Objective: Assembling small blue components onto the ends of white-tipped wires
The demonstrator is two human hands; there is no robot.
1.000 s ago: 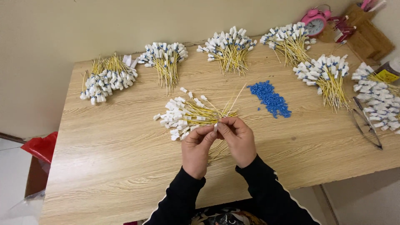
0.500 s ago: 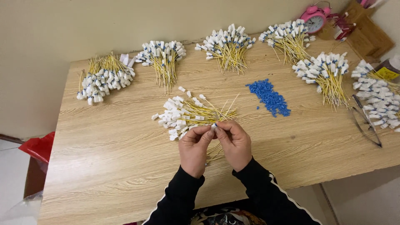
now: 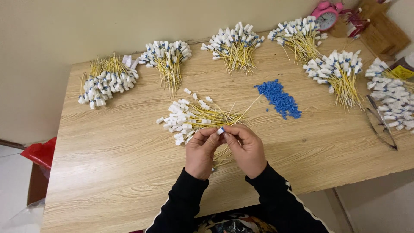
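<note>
My left hand [image 3: 201,151] and my right hand [image 3: 247,148] meet over the middle of the wooden table [image 3: 108,172]. Together their fingertips pinch one small white connector with a blue band [image 3: 220,130] on a thin yellow cable that trails down under my palms. Just beyond my fingers lies a loose pile of yellow cables with white ends [image 3: 189,117]. To the right of that pile sits a small heap of blue plastic pieces [image 3: 278,98].
Several tied bundles of finished yellow cables ring the table's far side: far left [image 3: 105,80], back [image 3: 168,56], back middle [image 3: 235,43], right [image 3: 338,71]. A metal tool [image 3: 381,123] lies at the right edge. A pink alarm clock [image 3: 326,15] stands behind.
My hands stay in the same place over the pile; the fingers have shifted slightly around the connector. The view has barely moved.
</note>
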